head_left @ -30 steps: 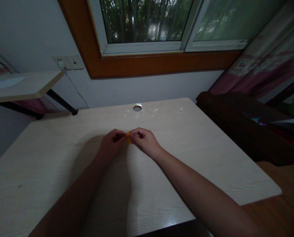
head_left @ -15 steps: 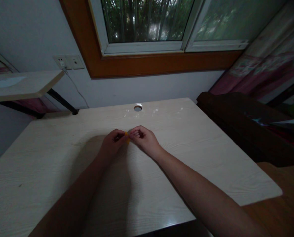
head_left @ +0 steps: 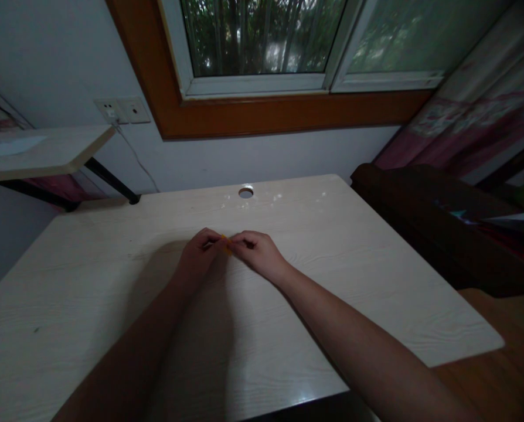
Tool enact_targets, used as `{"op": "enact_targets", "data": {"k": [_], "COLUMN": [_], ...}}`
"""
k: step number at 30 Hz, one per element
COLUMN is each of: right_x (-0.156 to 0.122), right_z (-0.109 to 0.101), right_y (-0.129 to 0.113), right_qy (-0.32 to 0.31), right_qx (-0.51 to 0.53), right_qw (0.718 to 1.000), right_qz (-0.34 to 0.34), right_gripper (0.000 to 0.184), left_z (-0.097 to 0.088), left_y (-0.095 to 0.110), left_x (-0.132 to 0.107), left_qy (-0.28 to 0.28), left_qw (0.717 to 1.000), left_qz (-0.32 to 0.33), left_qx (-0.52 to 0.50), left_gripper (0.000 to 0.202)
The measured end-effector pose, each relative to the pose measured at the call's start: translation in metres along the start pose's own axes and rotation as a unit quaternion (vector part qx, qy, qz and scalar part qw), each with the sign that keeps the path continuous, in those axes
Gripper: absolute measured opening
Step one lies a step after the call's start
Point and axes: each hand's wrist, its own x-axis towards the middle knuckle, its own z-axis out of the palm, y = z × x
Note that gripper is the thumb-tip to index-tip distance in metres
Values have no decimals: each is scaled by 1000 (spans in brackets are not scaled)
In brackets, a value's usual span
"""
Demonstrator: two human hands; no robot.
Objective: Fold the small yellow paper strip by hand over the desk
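Note:
Between my fingertips, above the pale wood-grain table (head_left: pixel 332 281), is a small yellow-orange piece (head_left: pixel 228 251). It is mostly covered by the fingers, so its kind does not show. My left hand (head_left: pixel 200 249) pinches it from the left, thumb and forefinger closed. From the right, my right hand (head_left: pixel 259 253) also has thumb and forefinger closed on it. Both sets of fingertips almost meet. A shadow of the left hand and arm falls across the tabletop.
A round cable hole (head_left: pixel 245 193) is near the table's back edge. On the left, a raised shelf (head_left: pixel 46 155) stands on black legs (head_left: pixel 112 180). Behind are a wall socket (head_left: pixel 121 110) with a white cord and a window (head_left: pixel 262 82). Dark furniture (head_left: pixel 420 223) borders the right side.
My right hand's fingers have drawn closer together into a tighter pinch on the yellow-orange piece. The left hand has barely moved.

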Motion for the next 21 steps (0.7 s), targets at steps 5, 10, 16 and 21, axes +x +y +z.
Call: {"op": "enact_targets", "data": {"k": [5, 10, 16, 21], "right_x": [-1, -2, -2, -1], "right_z": [1, -1, -1, 0], "right_y": [0, -5, -4, -8], "right_qy": [-15, -33, -41, -50], "right_qx": [-6, -22, -7, -22], "right_qw": [1000, 999, 999, 998], "right_qz": [5, -17, -7, -9], "right_gripper": [21, 21, 27, 29], "left_z": [-1, -3, -2, -1], "left_y": [-1, -2, 1, 4], "left_x": [-1, -2, -2, -4], "left_qy": [4, 19, 74, 75], "left_qw": [999, 999, 994, 996], "left_qz": [-36, -43, -54, -36], "left_qx": [11, 5, 62, 45], "left_gripper": [20, 22, 23, 19]}}
